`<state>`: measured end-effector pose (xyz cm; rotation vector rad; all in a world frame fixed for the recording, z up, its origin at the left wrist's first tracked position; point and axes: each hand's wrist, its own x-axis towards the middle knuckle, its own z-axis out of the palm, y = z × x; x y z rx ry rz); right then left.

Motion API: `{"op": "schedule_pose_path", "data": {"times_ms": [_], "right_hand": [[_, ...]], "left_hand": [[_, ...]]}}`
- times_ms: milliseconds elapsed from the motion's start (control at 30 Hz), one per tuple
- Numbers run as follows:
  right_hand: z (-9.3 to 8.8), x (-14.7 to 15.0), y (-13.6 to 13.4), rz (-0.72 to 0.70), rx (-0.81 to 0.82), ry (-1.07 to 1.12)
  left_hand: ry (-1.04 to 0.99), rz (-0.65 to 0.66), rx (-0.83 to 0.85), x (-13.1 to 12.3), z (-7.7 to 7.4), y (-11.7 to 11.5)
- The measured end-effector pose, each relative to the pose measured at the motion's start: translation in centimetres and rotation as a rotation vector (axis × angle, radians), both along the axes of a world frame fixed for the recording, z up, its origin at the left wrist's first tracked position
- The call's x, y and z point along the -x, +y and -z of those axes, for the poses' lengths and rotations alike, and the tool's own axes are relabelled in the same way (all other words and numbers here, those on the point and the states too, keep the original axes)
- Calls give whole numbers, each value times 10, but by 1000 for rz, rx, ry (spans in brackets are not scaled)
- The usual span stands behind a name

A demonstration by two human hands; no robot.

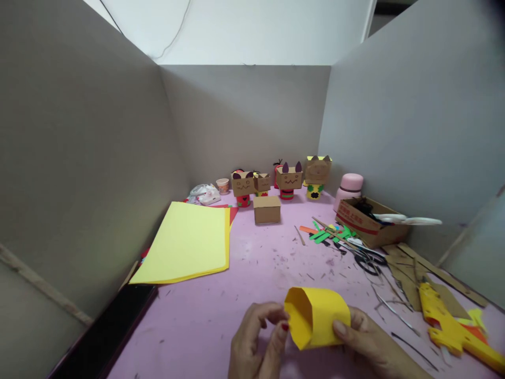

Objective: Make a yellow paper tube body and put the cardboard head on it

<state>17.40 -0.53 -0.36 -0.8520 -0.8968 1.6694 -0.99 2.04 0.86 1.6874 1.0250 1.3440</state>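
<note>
A sheet of yellow paper rolled into a short tube (317, 315) lies sideways low in the view, just above the pink tabletop (252, 263). My left hand (258, 339) pinches the tube's open left rim with thumb and fingers. My right hand (366, 342) grips the tube's right side, thumb on top. Both hands are closed on it.
A stack of yellow and red paper sheets (187, 242) lies at left. Several small cardboard box figures (289, 179) and a plain cardboard box (267, 209) stand at the back. Scissors (366, 258), paper scraps, an open carton (371, 221) and a yellow glue gun (453, 329) lie at right. Grey partition walls surround the desk.
</note>
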Motion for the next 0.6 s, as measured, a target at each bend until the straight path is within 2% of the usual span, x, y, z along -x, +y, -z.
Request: {"op": "schedule_pose_path", "data": {"times_ms": [100, 200, 267, 367, 467, 533, 600], "right_hand": [[-6, 4, -2, -43, 10, 1], [-9, 12, -4, -121, -20, 8], [-9, 16, -4, -148, -38, 17], [-8, 14, -4, -133, -76, -2], [-7, 7, -5, -67, -104, -139], [-7, 4, -6, -33, -153, -243], [-7, 3, -6, -30, -247, -346]], "left_hand": [[44, -7, 119, 1, -1, 5], [165, 146, 193, -1, 6, 9], [214, 189, 203, -1, 7, 10], [168, 113, 217, 2, -1, 9], [118, 15, 202, 5, -10, 7], [107, 76, 168, 4, -10, 6], [87, 192, 172, 1, -4, 5]]}}
